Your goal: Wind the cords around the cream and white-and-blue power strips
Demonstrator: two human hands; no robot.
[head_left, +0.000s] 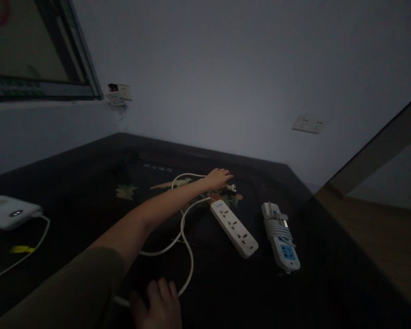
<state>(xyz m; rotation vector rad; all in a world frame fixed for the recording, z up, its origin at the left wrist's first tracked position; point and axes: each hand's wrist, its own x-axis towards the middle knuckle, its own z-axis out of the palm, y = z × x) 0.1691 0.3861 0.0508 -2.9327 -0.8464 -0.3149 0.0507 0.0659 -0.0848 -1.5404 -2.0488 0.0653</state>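
Observation:
My left hand (219, 178) reaches out over the dark tabletop, fingers closed around the cord end, with the white plug (231, 188) poking out beside it. At the bottom edge my right hand (159, 304) curls over the white power cord (191, 262), which passes under its fingers. The cord loops loosely across the table between both hands. It runs to a white power strip (234, 228) lying at a slant, sockets up, right of my left forearm. A second power strip (281, 237) with blue sockets lies farther right, its grey cord wound round it.
A white device (12, 212) with a thin cable and yellow tag (22, 249) lies at the left. Wall sockets (308, 124) are at the right, and others (119, 94) sit beside the window. The table's right edge (349, 242) drops to a wooden floor.

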